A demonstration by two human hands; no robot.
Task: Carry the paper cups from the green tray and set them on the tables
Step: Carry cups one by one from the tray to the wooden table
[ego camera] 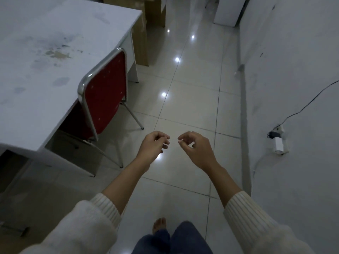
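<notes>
We've got both grips loosely curled and carrying nothing, left hand (pixel 154 143) and right hand (pixel 194 147) held side by side over open floor (pixel 192 99), no green tray or paper cups in sight, the nearest tabletop (pixel 45 61) off to the left hand's side beyond the red chair (pixel 106 92).

Glossy tiled floor (pixel 192 110), red chair (pixel 105 96), white wall (pixel 293 70)

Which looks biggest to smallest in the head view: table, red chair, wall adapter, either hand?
1. table
2. red chair
3. left hand and right hand, alike; nearer the camera, so unsure
4. wall adapter
</notes>
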